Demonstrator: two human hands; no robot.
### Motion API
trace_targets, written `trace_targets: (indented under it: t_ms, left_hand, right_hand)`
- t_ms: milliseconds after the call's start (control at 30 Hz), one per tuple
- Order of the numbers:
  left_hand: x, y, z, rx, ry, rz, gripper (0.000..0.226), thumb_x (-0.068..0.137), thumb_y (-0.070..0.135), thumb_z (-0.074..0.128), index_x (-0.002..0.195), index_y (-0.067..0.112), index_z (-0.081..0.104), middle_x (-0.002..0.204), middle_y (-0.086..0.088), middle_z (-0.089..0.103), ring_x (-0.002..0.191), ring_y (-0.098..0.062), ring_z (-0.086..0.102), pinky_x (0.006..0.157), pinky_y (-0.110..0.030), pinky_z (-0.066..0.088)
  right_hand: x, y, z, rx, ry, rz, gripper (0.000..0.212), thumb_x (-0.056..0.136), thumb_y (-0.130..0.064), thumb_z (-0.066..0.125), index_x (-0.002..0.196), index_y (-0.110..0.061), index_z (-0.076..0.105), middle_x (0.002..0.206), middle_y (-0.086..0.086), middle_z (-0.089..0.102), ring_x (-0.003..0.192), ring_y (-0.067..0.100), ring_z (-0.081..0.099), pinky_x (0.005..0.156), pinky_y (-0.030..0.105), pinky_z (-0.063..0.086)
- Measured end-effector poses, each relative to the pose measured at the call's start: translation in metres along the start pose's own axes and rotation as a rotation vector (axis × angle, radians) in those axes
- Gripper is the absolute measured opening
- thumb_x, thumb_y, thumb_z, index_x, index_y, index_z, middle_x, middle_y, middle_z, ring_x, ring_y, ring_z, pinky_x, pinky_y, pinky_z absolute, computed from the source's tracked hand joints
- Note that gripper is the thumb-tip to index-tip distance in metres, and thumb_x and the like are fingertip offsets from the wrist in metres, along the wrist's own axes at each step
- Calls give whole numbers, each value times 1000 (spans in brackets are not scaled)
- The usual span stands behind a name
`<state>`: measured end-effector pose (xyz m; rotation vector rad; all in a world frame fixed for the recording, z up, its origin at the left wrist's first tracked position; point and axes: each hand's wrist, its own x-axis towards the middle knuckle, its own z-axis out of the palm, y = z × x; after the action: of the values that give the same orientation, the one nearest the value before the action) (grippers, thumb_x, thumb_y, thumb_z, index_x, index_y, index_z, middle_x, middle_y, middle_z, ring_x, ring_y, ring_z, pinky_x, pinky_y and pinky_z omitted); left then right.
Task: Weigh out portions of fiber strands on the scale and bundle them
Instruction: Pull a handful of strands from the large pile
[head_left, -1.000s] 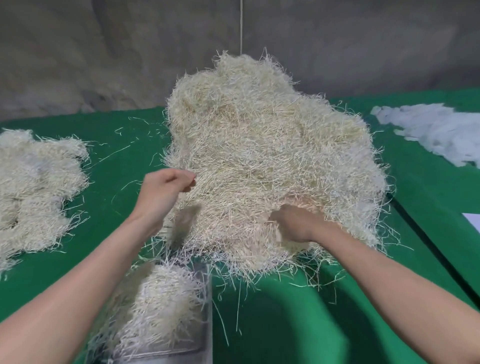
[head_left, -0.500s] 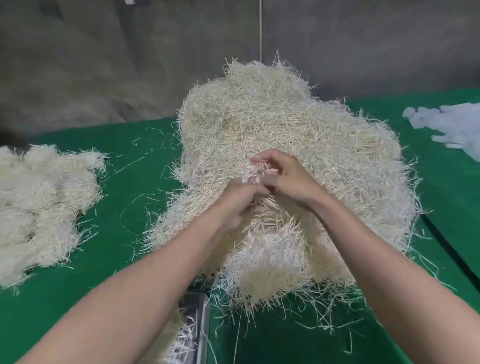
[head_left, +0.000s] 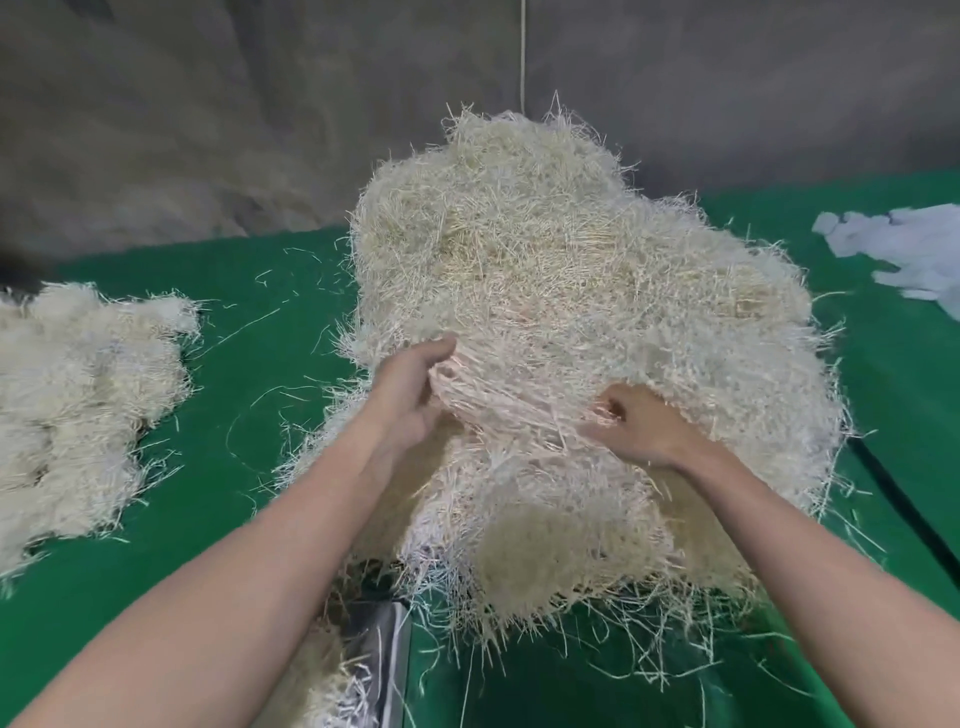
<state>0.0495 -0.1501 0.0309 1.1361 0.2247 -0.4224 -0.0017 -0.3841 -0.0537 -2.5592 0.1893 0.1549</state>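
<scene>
A big heap of pale straw-coloured fiber strands (head_left: 561, 291) rises in the middle of the green table (head_left: 249, 519). Both hands work on its near face. My left hand (head_left: 410, 395) cups the left end of a sheaf of strands (head_left: 509, 395), thumb above and fingers curled under. My right hand (head_left: 639, 426) pinches the same sheaf at its right end, fingers curled into the fibers. The metal scale pan (head_left: 384, 654) shows at the bottom edge, partly under my left forearm, with some strands (head_left: 332, 691) lying in it.
A lower mound of fiber bundles (head_left: 78, 405) lies at the left. White sheets or cloth (head_left: 914, 249) sit at the far right. Loose strands litter the green cloth around the heap. A grey wall stands close behind.
Both hands moved from a small tuft held together at the heap's middle to spread apart, now gripping a wider sheaf between them. The view tilted up, so less of the scale pan shows.
</scene>
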Motion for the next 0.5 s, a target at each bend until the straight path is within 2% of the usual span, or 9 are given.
trace_targets:
  t_ms: [100,133,200,233,267,333,400,433,500]
  left_hand:
    - [-3,18,-17,169,155,167,6,91,5,56,95,2,58,59,0,63,46,-5,57,51,-20,52]
    - [-3,21,-20,251,180,215,3,90,6,58,90,3,58,59,-1,62,46,-6,55,56,-20,52]
    - [-1,20,-23,387,161,253,9,87,12,62,85,4,57,84,-7,65,73,-15,59,88,-32,50]
    - [-1,19,-22,452,142,246,12,87,16,62,88,5,58,98,-6,65,88,-18,59,98,-35,44]
    - [-1,18,-20,504,117,243,14,87,21,62,90,8,59,104,-2,63,96,-18,57,99,-37,43]
    - [-2,18,-16,564,81,290,18,88,31,61,88,12,60,87,2,61,82,-13,55,77,-30,50]
    - [-5,21,-12,589,78,412,25,90,35,60,74,16,57,65,6,51,56,-5,47,56,-21,44]
    - [-6,23,-12,600,76,459,27,90,34,60,70,16,56,60,6,50,49,-5,45,51,-19,42]
    - [-6,29,-15,563,109,500,24,92,24,58,73,10,60,63,1,54,52,-11,45,51,-24,41]
  right_hand:
    - [-8,4,-10,-177,4,21,29,89,-38,59,103,-14,50,98,5,57,87,18,49,77,29,40]
    - [-12,-3,-15,-194,15,-6,27,89,-37,60,103,-16,50,99,4,58,86,17,49,76,28,40]
    - [-21,-37,-27,-124,105,-100,23,86,-40,62,99,-27,47,87,-9,54,78,11,52,69,26,40]
    - [-27,-60,-34,-81,206,-175,23,85,-42,62,97,-33,45,82,-17,49,72,5,51,64,22,41]
    - [-31,-83,-39,-59,313,-269,23,83,-43,61,95,-36,43,79,-23,45,69,-1,50,60,17,39]
    - [-33,-121,-40,-24,366,-413,19,81,-41,60,90,-33,45,80,-23,46,71,-5,47,60,15,39]
    - [-26,-145,-25,-4,222,-467,17,83,-33,61,86,-27,46,80,-15,48,71,2,46,64,22,40]
    - [-20,-152,-16,19,154,-472,17,84,-27,61,82,-25,45,77,-12,47,68,5,43,64,25,39]
    - [-6,-157,-4,90,117,-474,25,86,-16,60,73,-26,41,72,-9,44,64,8,40,62,26,38]
